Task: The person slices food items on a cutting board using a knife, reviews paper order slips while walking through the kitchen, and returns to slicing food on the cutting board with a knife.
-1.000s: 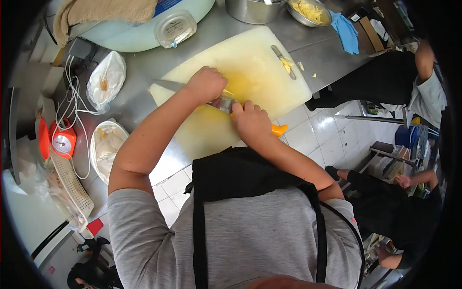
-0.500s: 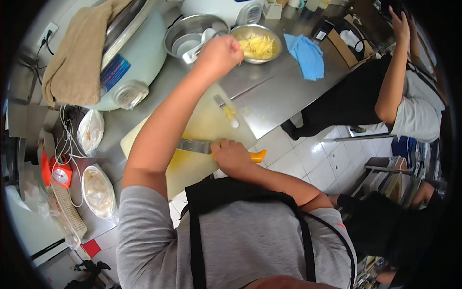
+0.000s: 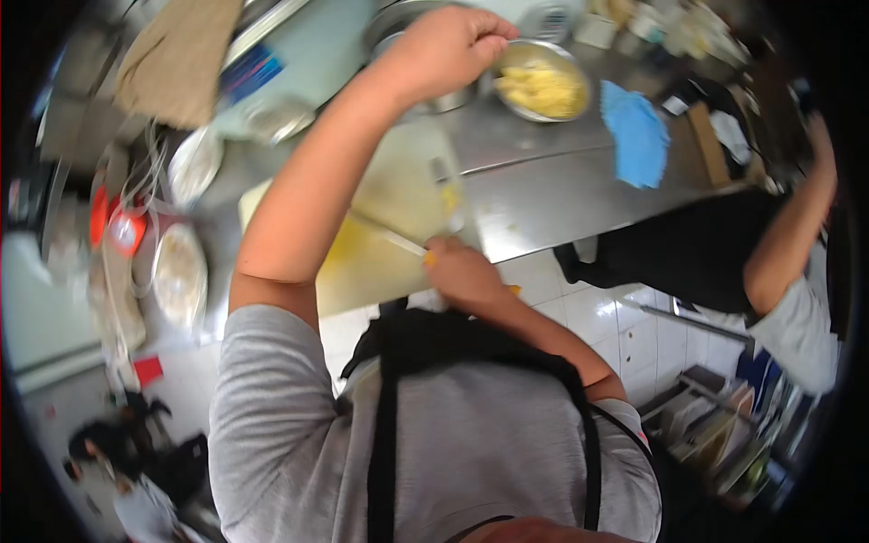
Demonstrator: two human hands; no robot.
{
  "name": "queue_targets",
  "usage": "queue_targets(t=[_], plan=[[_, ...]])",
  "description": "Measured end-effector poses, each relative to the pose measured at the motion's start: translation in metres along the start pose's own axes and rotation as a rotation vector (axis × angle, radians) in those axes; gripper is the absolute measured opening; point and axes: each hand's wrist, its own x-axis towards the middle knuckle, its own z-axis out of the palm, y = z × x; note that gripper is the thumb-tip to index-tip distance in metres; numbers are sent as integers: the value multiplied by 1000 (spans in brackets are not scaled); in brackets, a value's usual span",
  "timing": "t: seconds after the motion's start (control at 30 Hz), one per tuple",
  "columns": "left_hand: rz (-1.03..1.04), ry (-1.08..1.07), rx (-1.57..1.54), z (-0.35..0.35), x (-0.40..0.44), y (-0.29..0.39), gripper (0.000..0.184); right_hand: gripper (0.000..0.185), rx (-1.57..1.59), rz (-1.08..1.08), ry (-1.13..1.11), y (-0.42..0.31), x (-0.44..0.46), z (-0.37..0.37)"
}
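Shreds [image 3: 543,88] are lying in the bowl [image 3: 582,77], left hand [image 3: 453,50] pinching closed beside it, any hold unclear, right hand [image 3: 466,276] gripping the knife [image 3: 403,242], best kept low.

We're at the wearer's head — a wide head view, facing forward and steeply down. The grey shirt [image 3: 480,443] looms closest, the cutting board [image 3: 398,181] lies beyond — and the steel table [image 3: 552,199] stretches away toward the top.

Left grip [image 3: 453,52] beside a bowl [image 3: 581,101] of yellow strips [image 3: 543,88], right grip [image 3: 466,276] on a knife [image 3: 389,235] over a board [image 3: 407,176]
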Motion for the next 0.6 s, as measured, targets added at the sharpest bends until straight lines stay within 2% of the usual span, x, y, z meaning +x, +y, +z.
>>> queue_targets(t=[0.1, 0.17, 0.23, 0.3, 0.37, 0.47, 0.57, 0.6], plan=[[-11, 93, 129, -75, -84, -17, 20, 26, 35, 94, -20, -14, 3, -3], [-389, 144, 106, -109, -145, -44, 20, 28, 72, 125, -51, -21, 6, -1], [-670, 143, 139, -116, -211, -95, 22, 30, 82, 125, -72, -28, 11, 7], [-802, 55, 235, -104, -262, -124, 21, 31, 81, 126, -76, -36, 17, 18], [-701, 114, 317, -78, -303, -153, 20, 31, 70, 127, -65, -45, 22, 30], [-789, 31, 214, -58, -315, -157, 15, 32, 79, 164, -45, -62, 25, 43], [-609, 47, 325, -51, -319, -157, 13, 33, 81, 218, -37, -81, 28, 54], [-613, 70, 240, -50, -320, -157, 12, 33, 70, 225, -30, -87, 29, 57]])
